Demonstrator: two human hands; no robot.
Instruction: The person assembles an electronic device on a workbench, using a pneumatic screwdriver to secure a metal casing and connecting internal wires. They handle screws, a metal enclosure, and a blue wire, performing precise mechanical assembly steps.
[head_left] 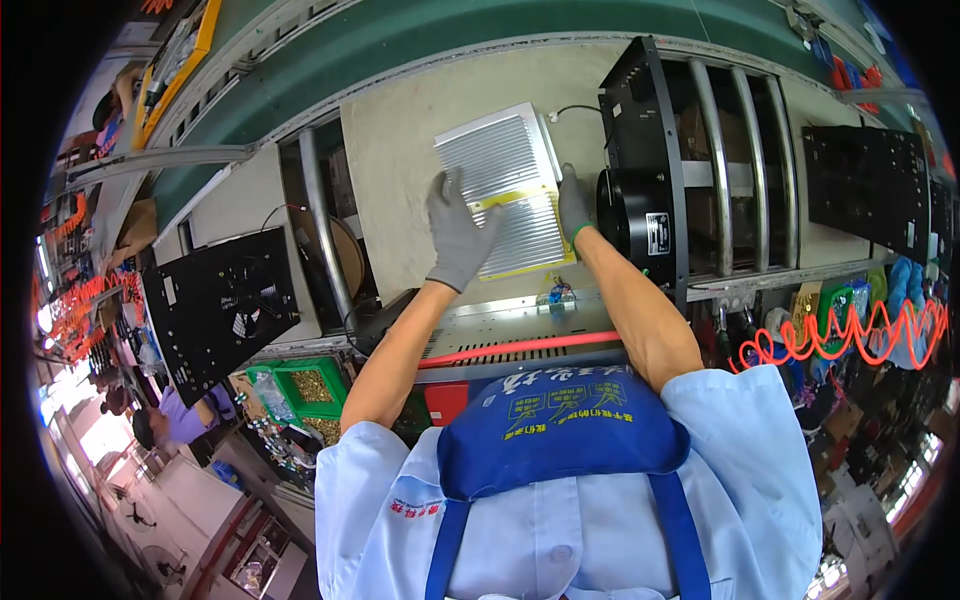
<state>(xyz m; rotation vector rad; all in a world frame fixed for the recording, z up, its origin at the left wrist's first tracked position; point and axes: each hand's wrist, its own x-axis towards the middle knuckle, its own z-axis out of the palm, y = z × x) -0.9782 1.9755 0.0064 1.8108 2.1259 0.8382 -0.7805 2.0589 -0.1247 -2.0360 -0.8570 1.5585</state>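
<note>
On the beige counter [400,170], gloved left hand [458,235] pressing flat, fingers spread, atop the ribbed silver metal panel with yellow strip [510,190], right hand [574,205] gripping its edge, not yet lifted.

Grey gloves, pale-blue short sleeves — dark-blue apron
</note>
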